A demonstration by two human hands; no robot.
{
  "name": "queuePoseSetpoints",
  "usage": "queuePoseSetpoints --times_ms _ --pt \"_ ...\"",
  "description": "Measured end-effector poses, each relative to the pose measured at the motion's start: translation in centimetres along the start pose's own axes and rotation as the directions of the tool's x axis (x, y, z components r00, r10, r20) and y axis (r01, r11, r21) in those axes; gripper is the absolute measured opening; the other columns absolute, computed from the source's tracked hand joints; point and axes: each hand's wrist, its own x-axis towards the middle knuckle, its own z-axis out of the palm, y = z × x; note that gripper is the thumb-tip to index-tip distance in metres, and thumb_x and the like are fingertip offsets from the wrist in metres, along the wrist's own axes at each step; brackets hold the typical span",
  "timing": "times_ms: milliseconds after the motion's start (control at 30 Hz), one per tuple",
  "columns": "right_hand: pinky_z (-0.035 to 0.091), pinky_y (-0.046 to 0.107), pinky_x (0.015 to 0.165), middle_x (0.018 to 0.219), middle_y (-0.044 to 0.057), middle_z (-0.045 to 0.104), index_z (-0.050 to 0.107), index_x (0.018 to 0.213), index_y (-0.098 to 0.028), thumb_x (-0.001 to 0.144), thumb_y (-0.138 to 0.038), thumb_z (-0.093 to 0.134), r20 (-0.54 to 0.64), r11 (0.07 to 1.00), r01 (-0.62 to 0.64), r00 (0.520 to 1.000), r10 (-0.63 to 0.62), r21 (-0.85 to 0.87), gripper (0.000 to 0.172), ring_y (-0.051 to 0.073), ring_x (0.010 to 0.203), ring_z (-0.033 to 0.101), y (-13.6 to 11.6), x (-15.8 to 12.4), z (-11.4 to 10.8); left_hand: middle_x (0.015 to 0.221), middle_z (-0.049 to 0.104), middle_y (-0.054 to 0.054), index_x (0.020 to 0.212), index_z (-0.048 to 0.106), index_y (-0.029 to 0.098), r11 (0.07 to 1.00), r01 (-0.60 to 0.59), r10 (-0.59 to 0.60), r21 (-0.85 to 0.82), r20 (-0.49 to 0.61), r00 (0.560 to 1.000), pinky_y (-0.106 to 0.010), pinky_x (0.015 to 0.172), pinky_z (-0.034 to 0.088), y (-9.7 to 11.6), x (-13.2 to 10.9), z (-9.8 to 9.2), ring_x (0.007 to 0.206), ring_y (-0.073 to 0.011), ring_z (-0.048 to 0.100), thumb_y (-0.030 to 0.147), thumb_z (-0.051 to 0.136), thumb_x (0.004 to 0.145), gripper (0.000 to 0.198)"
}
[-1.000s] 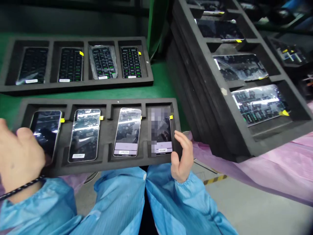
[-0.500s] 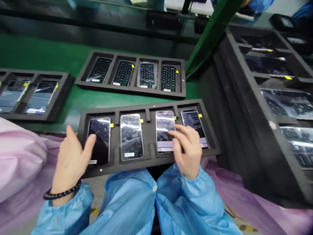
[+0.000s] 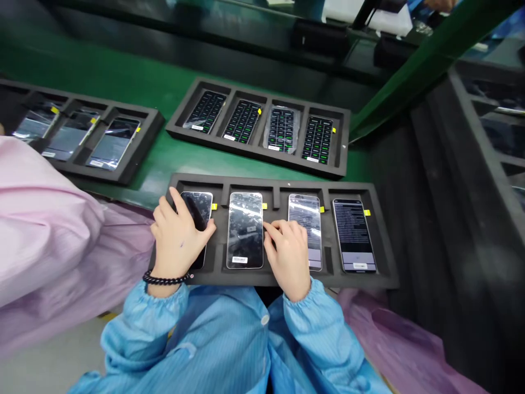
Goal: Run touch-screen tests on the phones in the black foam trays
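Note:
A black foam tray (image 3: 287, 185) with four slots lies across my lap, one phone in each. My left hand (image 3: 178, 241) lies over the leftmost phone (image 3: 202, 203), fingers loosely spread across its dark screen and thumb at its right edge. My right hand (image 3: 289, 256) rests flat on the lower part of the third phone (image 3: 305, 210). Its fingertips reach left to the divider beside the second phone (image 3: 245, 230). The fourth phone (image 3: 353, 232) shows lines of text and is untouched. A black bead bracelet sits on my left wrist.
Behind, on the green belt (image 3: 123, 76), a second tray (image 3: 254, 157) holds phones with green-lit screens. Another tray (image 3: 135, 164) lies at the left. Pink cloth (image 3: 49, 219) bulges at my left. A tall stack of black trays (image 3: 471, 191) and a green post (image 3: 410, 71) stand at the right.
The view has swung left and up. My left hand has moved onto the leftmost phone. My right hand has slid left from the tray's right end to the third phone.

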Motion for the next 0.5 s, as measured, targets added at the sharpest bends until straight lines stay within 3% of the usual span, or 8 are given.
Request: queuePoseSetpoints --times_ms 333,400,500 --pt "0.044 0.039 0.075 0.094 0.009 0.068 0.071 0.112 -0.013 0.097 -0.008 0.046 0.029 0.996 0.089 0.996 -0.089 0.003 0.029 0.024 0.087 0.054 0.0 0.3 0.0 0.149 0.032 -0.04 0.16 0.018 0.0 0.99 -0.019 0.009 -0.139 -0.068 0.998 -0.071 0.093 0.047 0.0 -0.2 0.9 0.133 -0.058 0.042 0.045 0.059 0.086 0.095" --pt "0.046 0.04 0.076 0.097 0.01 0.068 0.069 0.117 -0.013 0.097 -0.01 0.047 0.035 0.997 0.077 0.996 -0.076 -0.001 0.029 0.026 0.089 0.055 0.0 0.4 0.0 0.153 0.029 -0.038 0.16 0.019 0.002 0.98 -0.048 0.034 -0.192 -0.072 0.997 -0.071 0.1 0.044 -1.0 -0.1 1.3 0.138 -0.0571 0.038 0.047 0.06 0.088 0.095" --pt "0.05 0.042 0.086 0.114 0.012 0.069 0.054 0.14 -0.012 0.098 -0.016 0.049 0.043 0.989 0.075 0.996 -0.081 0.128 0.042 0.027 0.102 0.059 -0.1 0.5 -0.4 0.16 0.024 -0.035 0.16 0.017 0.002 0.93 -0.199 0.186 -0.307 -0.074 0.98 -0.065 0.117 0.035 -3.9 -0.4 1.7 0.15 -0.049 0.026 0.055 0.053 0.094 0.092"
